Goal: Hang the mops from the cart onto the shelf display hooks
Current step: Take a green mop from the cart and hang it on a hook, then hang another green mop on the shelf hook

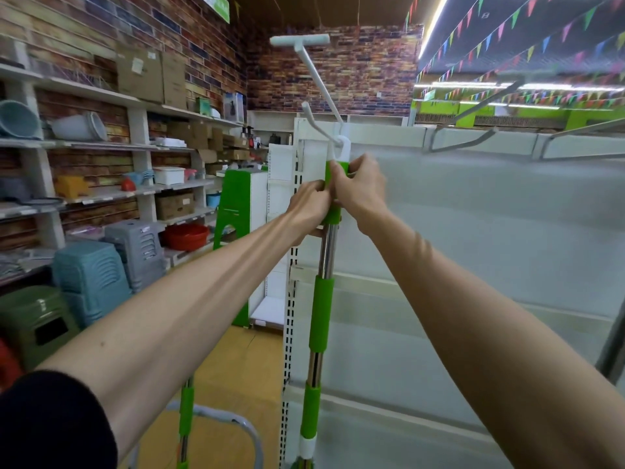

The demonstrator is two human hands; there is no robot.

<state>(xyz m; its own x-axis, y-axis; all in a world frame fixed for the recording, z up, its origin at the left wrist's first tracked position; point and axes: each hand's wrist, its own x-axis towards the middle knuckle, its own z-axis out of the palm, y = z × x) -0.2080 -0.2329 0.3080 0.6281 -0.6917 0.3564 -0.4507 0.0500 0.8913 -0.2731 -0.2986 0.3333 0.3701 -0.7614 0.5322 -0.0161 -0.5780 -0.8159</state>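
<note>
Both hands are raised together at the top of a mop handle [321, 313]. The left hand [309, 204] wraps the green grip from the left side, fingers curled around it. The right hand [362, 191] clasps the same grip from the right and a little higher, its fingertips [338, 172] pinched on the green sleeve just below the white hanging loop [344, 147]. Both are closed on the mop.

The mop hangs upright, a chrome pole with green sleeves along its length and a white collar near the bottom edge of the view. Its white loop sits at the base of a white display hook [318, 79], a long prong with a crossbar tip that juts up and toward the camera from the top rail of the white shelf unit [473, 231]. A second, shorter prong lies just left of it. Whether the loop is fully threaded on a prong is hard to tell.

Below the left forearm, a second mop [186, 418] with the same green sleeve stands inside the grey tubular frame of the cart [236, 424].

Further left, wall shelving [101, 143] against a brick-pattern wall carries cardboard boxes, basins and buckets, with stacked plastic stools [91, 279] on the floor beside it. Coloured bunting hangs from the ceiling at upper right.
</note>
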